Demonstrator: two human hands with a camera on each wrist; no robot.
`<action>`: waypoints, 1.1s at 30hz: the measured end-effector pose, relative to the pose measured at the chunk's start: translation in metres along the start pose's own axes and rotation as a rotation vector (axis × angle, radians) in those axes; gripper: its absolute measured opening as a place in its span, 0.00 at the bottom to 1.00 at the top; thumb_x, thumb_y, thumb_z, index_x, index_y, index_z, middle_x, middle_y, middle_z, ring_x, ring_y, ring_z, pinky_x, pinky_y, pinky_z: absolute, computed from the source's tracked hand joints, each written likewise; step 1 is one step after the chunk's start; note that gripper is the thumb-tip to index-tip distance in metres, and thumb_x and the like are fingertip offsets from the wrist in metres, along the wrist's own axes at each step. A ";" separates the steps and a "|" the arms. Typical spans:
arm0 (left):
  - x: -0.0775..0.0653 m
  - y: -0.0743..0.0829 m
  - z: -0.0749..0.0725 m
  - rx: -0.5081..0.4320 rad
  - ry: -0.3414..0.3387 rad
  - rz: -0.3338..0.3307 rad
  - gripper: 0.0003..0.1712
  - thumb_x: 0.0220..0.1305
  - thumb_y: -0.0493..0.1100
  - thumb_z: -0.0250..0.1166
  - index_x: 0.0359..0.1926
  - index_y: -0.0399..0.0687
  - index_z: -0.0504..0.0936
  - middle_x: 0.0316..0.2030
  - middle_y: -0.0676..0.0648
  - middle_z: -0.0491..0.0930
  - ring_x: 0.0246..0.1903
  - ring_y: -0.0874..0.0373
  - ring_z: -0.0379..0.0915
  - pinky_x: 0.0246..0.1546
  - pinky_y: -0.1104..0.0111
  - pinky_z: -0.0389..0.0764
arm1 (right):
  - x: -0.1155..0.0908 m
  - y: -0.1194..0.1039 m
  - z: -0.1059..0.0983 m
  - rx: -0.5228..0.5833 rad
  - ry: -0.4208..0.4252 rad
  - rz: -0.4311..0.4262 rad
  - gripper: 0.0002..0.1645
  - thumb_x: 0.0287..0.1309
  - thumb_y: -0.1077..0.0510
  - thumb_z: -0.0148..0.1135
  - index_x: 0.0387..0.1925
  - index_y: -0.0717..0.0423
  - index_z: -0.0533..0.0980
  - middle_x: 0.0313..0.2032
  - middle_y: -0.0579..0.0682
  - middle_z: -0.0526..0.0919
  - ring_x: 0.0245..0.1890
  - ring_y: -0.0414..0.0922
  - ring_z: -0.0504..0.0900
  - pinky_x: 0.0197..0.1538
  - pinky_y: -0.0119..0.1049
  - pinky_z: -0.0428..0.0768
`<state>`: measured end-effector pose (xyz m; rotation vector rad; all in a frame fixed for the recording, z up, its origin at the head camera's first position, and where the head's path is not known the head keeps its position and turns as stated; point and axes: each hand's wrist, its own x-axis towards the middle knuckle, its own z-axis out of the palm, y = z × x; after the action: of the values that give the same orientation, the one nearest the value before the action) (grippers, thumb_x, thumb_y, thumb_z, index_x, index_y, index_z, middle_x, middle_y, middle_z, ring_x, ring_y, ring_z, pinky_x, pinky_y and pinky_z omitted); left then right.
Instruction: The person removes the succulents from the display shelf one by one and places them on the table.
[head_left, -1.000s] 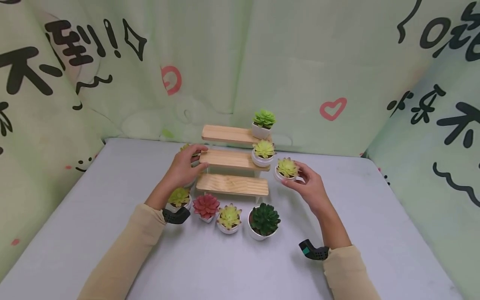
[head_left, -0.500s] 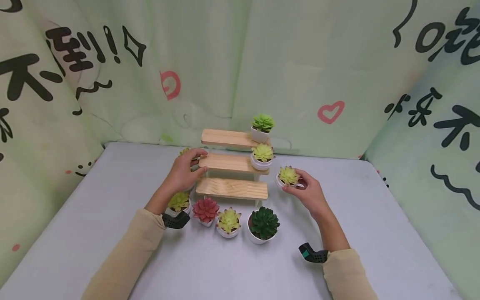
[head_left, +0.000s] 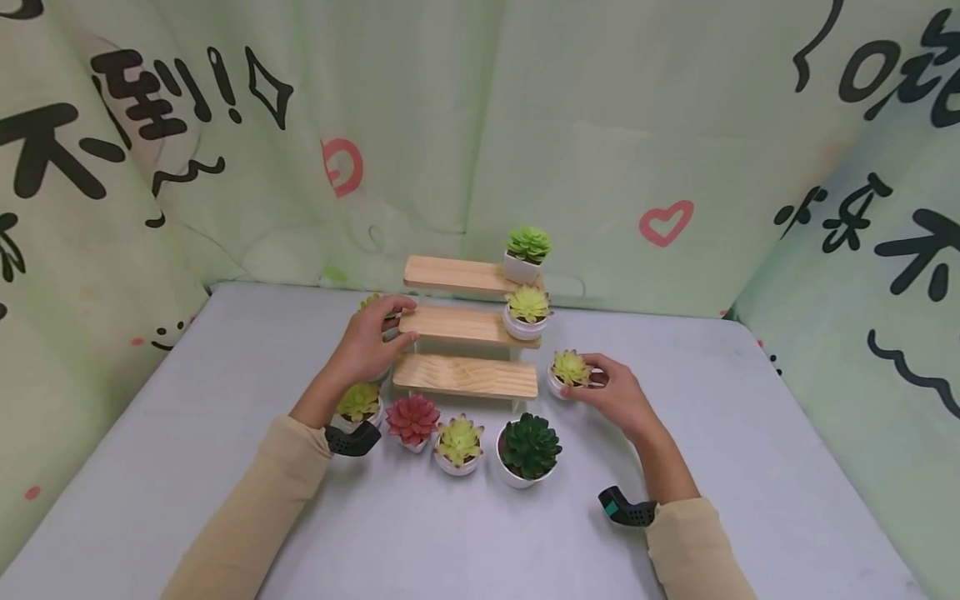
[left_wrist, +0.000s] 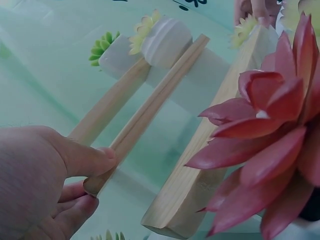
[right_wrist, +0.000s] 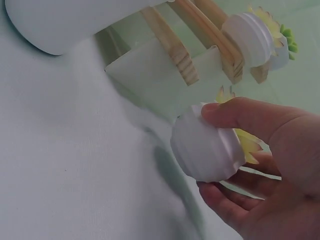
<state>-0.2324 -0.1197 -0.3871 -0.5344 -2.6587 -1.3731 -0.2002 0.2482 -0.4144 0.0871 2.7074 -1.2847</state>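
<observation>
My left hand (head_left: 369, 337) pinches the left end of the middle board of a three-step wooden stand (head_left: 450, 325), its thumb over the edge in the left wrist view. My right hand (head_left: 618, 396) grips a small yellow-green potted succulent (head_left: 568, 369) to the right of the lowest board. In the right wrist view, thumb and fingers hold its white ribbed pot (right_wrist: 207, 145), which is tilted in that view. A bright green succulent (head_left: 528, 250) stands at the right end of the top board. Below it, another yellow-green succulent (head_left: 528, 308) occupies the right end of the middle board.
In front of the stand are a red succulent (head_left: 412, 421), a yellow-green one (head_left: 458, 442) and a dark green one (head_left: 529, 448). Another yellow-green plant (head_left: 358, 402) is by the left wrist. One more plant (head_left: 369, 301) is mostly hidden behind the left hand. A printed curtain (head_left: 585, 150) surrounds the table.
My right hand has brought the potted succulent lower and nearer to me, lately a little to the left, from beside the middle board to beside the lowest. The left hand stays on the stand.
</observation>
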 end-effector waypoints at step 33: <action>0.001 -0.001 0.000 0.044 0.004 0.035 0.21 0.65 0.37 0.63 0.58 0.38 0.72 0.59 0.38 0.72 0.64 0.43 0.67 0.63 0.59 0.76 | -0.015 0.014 0.006 -0.062 -0.108 -0.179 0.35 0.48 0.52 0.75 0.57 0.57 0.71 0.52 0.58 0.79 0.48 0.51 0.83 0.50 0.43 0.85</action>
<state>-0.2339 -0.1198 -0.3876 -0.5700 -2.6560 -1.3012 -0.1831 0.2530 -0.4265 -0.2303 2.7096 -1.2088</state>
